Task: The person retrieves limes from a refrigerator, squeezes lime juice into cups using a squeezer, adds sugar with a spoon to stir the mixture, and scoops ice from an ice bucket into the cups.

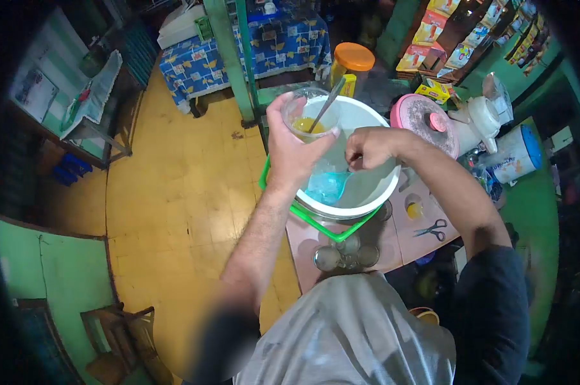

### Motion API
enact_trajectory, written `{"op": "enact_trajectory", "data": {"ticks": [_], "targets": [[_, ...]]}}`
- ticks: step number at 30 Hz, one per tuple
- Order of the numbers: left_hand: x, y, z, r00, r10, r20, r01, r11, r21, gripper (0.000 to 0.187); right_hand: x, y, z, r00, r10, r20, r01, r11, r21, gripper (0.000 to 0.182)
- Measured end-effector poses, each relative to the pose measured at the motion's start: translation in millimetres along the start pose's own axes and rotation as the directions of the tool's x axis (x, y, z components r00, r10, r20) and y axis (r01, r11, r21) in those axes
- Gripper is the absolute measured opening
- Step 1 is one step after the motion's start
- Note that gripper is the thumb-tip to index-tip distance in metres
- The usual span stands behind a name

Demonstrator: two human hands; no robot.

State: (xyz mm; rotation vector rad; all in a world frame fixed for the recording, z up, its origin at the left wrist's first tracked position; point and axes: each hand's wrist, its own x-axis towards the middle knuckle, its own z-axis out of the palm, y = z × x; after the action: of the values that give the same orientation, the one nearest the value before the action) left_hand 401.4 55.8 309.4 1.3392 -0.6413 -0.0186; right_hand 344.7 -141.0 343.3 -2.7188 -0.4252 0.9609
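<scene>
My left hand [291, 149] is wrapped round a clear cup [292, 114] and holds it over the far left rim of a white bucket [387, 187]. Yellow liquid [306, 124] lies in the bottom of the cup, and a metal spoon [327, 106] leans in it. Inside the bucket, a teal scoop [342, 185] carries clear ice [324, 186]. My right hand [372, 147] is closed on the scoop's handle, which the fingers mostly hide. A bright green basket [333, 235] shows around the bucket's lower side.
Several upturned glasses [328, 258] stand near my body. Scissors [434, 230] lie on the pink tabletop [394, 247] at the right. Behind are a pink-lidded container [425, 122], a jar with an orange lid [355, 56], and a white tin with a blue lid [516, 155].
</scene>
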Motion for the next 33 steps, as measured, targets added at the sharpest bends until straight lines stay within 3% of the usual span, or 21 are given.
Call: {"op": "enact_trajectory", "data": {"ticks": [3,11,16,18,20,22,23,25,30,32,33], "targets": [[-0.5,-0.4,1.1,1.000,-0.022,0.001,0.022,1.000,0.009,0.089,-21.8,5.0,-3.0,0.991,-0.065,-0.118,0.087,0.976,0.199,0.017],[1.0,3.3,1.0,0.999,-0.035,-0.040,0.036,0.998,0.043,0.088,-92.2,12.3,-12.7,0.966,0.042,-0.256,0.031,0.961,0.275,0.019],[-0.1,10.7,3.8,0.997,-0.073,0.040,0.063,0.977,0.206,0.086,-152.2,1.2,-59.3,0.918,0.141,-0.371,-0.086,0.983,0.162,0.019],[-0.1,8.8,5.4,0.993,-0.078,0.084,0.053,0.960,0.273,0.086,-164.1,-27.0,-80.8,0.864,0.374,-0.339,-0.327,0.926,0.187,0.020],[-0.4,5.9,7.2,0.988,-0.085,0.131,0.036,0.940,0.341,0.087,-161.3,-28.3,-85.5,0.849,0.104,-0.517,-0.167,0.983,-0.075,0.022],[-0.5,4.9,8.6,0.978,-0.029,0.206,-0.060,0.908,0.414,0.088,-145.1,-41.7,-92.3,0.853,0.111,-0.510,-0.249,0.945,-0.211,0.020],[-0.9,8.1,8.1,0.978,-0.055,0.202,-0.037,0.904,0.427,0.086,-134.5,-56.7,-92.7,0.851,0.114,-0.512,-0.252,0.945,-0.209,0.020],[-1.1,19.4,7.4,0.976,-0.084,0.199,0.000,0.921,0.390,0.087,-119.7,-97.9,-86.8,0.711,0.352,-0.609,-0.613,0.735,-0.290,0.017],[-3.3,15.4,3.3,0.986,-0.086,0.144,0.023,0.920,0.391,0.087,-133.9,-127.9,-82.0,0.630,0.266,-0.730,-0.680,0.643,-0.352,0.016],[-1.2,-6.0,3.7,0.997,-0.034,0.063,0.024,0.987,0.157,0.088,-150.6,-122.1,-80.8,0.547,0.231,-0.805,-0.691,0.668,-0.278,0.018],[-0.8,-7.0,3.2,0.998,-0.038,0.055,0.029,0.988,0.154,0.088,-150.8,-114.8,-76.7,0.567,0.281,-0.774,-0.717,0.630,-0.297,0.020]]}}
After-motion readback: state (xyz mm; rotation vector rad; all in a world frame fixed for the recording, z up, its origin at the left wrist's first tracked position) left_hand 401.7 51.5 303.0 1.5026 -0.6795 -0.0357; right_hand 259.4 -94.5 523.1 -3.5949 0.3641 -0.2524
